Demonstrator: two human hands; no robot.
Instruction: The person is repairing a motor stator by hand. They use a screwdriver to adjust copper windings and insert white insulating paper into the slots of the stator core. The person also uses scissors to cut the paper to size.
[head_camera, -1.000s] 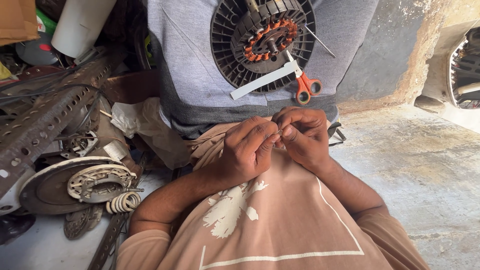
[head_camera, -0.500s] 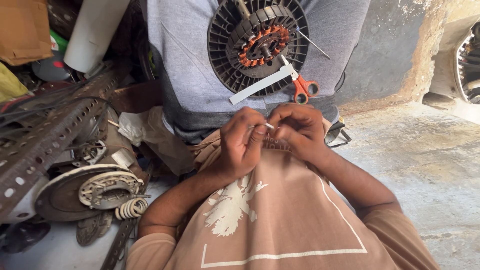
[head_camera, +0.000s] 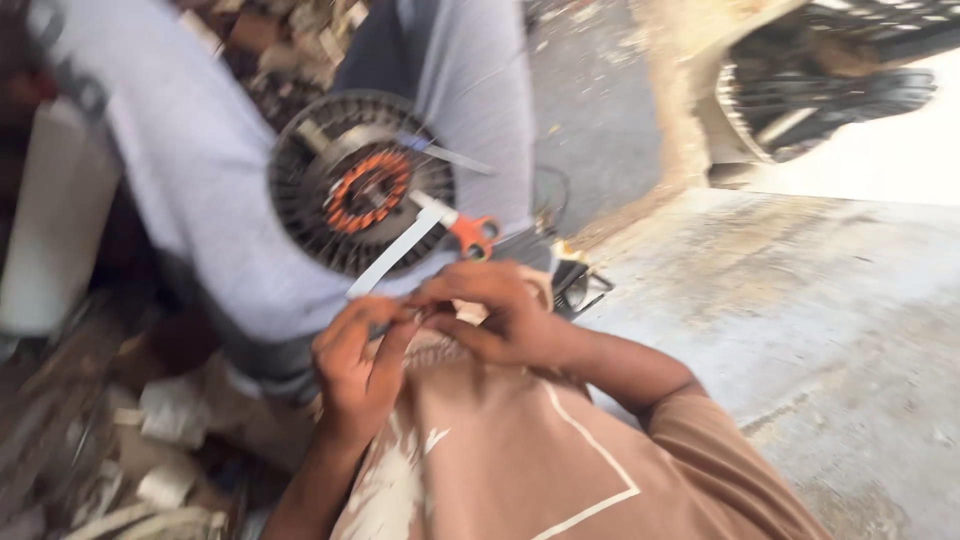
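While fingertips meet, two hands, one stator.

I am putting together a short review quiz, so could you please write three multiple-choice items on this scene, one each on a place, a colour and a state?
1. Where do the scissors lie?
A. On the round dark motor part
B. On the concrete floor at right
C. In the left hand

2. What colour are the windings at the middle of the motor part?
A. Blue
B. Orange
C. White

3. How do the left hand and right hand stand?
A. Wide apart, palms flat
B. One raised over the head
C. Close together, fingertips meeting in front of the chest

Answers:
1. A, the orange handles and pale blade rest across the part's lower right edge.
2. B, the coil ring shows copper orange against the dark slotted disc.
3. C, both hands' fingertips meet above the tan shirt; whatever they pinch is too blurred to tell.
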